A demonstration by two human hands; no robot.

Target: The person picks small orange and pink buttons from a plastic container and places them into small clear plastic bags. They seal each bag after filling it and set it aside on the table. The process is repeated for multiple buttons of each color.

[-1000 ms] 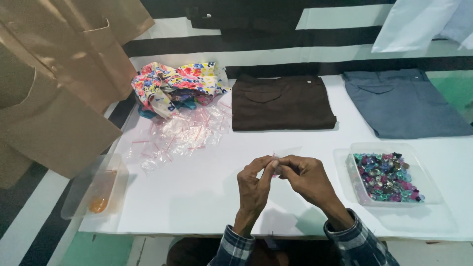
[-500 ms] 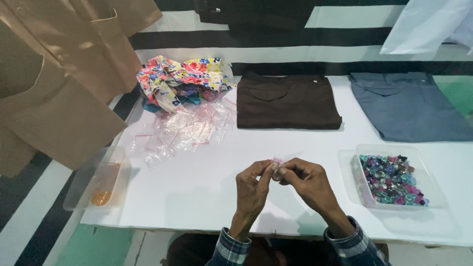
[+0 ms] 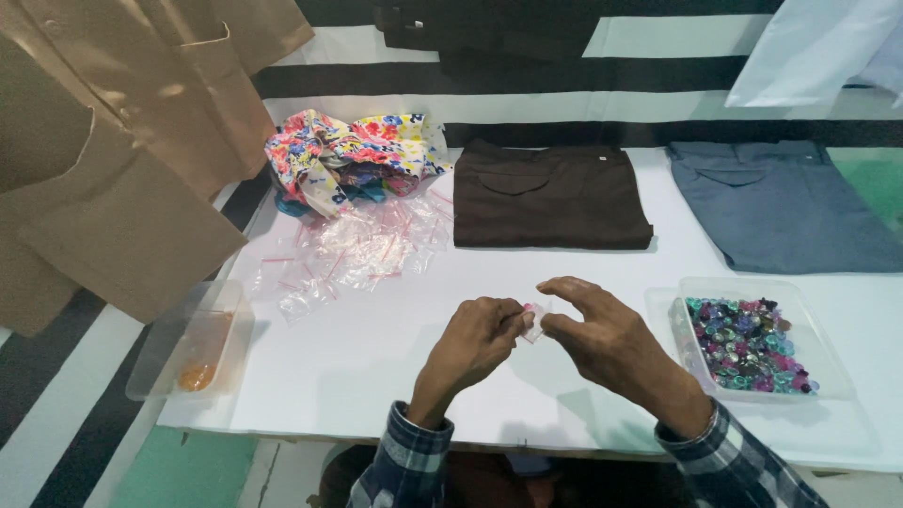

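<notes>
My left hand point(image 3: 475, 341) and my right hand point(image 3: 602, 339) meet over the white table point(image 3: 357, 367), near its front edge. Between their fingertips they pinch a tiny clear bag point(image 3: 534, 323) with something pink in it. Both wrists wear plaid sleeves. To the right of my right hand stands a clear tray point(image 3: 696, 292) filled with several shiny coloured beads or buttons point(image 3: 748, 343). A heap of small clear bags with red strips point(image 3: 353, 254) lies to the upper left of my hands.
A flowered cloth bundle point(image 3: 343, 155) sits at the back left. Folded brown trousers point(image 3: 546, 193) and folded grey-blue trousers point(image 3: 776, 202) lie along the back. A clear box point(image 3: 188, 343) with an orange item rests at the left edge. Tan garments point(image 3: 113, 150) hang on the left.
The view has shifted slightly. My hands stay together on the tiny bag, and the right hand's fingers have spread a little wider.
</notes>
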